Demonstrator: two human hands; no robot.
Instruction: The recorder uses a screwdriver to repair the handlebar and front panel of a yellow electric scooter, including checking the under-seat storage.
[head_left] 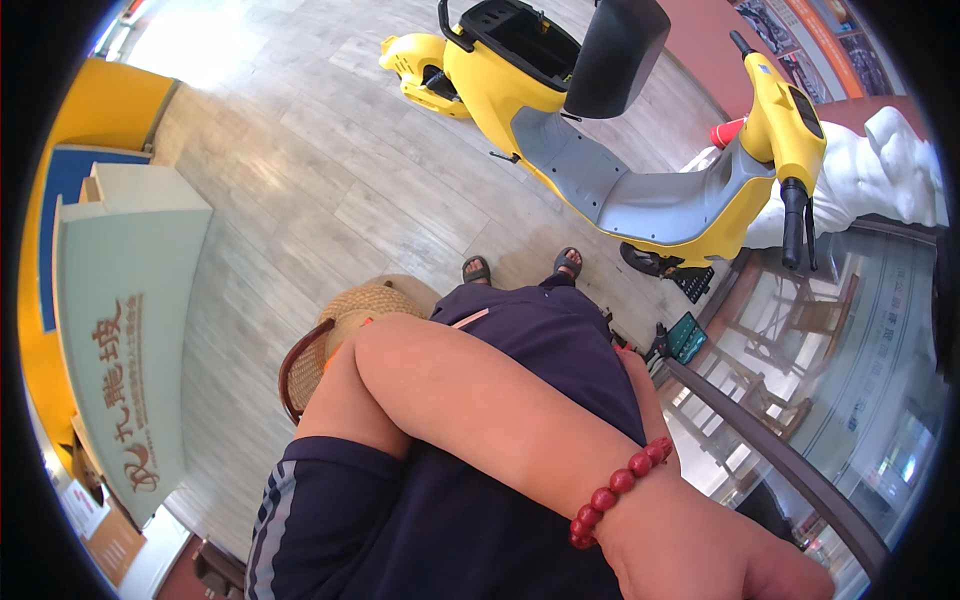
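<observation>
The dark rim [790,465] of the glass table [850,340] is the thing nearest your left hand [700,550]. It lies low on your right, and its long axis runs slantwise from a small green gadget [688,336] at its far end down toward the picture's lower right corner, just past your knuckles. That hand hangs beside the rim, apart from it as far as can be seen. Its fingers are cut off by the lower edge, so you cannot tell whether they are spread or curled. A red bead bracelet [612,495] sits on the wrist. Your left forearm crosses your dark shirt [540,350] with the elbow raised, likely folded at rest, and it hides your right hand. Beyond are your sandalled feet [520,267], a woven straw piece [360,305] on your left, the wooden floor [330,170] and a parked yellow scooter [620,130].
</observation>
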